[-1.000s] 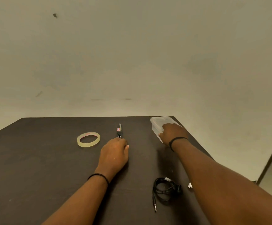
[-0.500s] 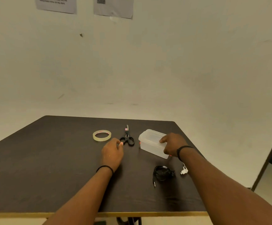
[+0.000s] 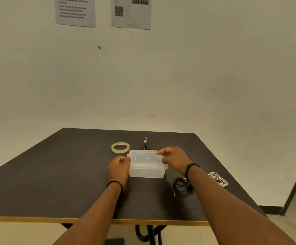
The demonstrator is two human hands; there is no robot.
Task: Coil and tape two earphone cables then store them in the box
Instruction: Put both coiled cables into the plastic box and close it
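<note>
Both hands hold the box (image 3: 146, 164) in the middle of the bench (image 3: 55, 174). The left hand (image 3: 119, 167) and right hand (image 3: 174, 160) curl their fingers on its lid. I think opening comes next. The black cable (image 3: 181, 184) and white cable (image 3: 217, 179) wait nearby.

A dark worktop (image 3: 55, 183) stands against a pale wall. At its middle sits a clear lidded plastic box (image 3: 146, 165). The left hand (image 3: 119, 168) holds the box's left end; the right hand (image 3: 174, 160) curls over its right end. Behind the box lie a tape roll (image 3: 120, 147) and scissors (image 3: 145, 143). Right of the box lie a black earphone cable (image 3: 181, 185) and a white earphone cable (image 3: 218, 179).
</note>
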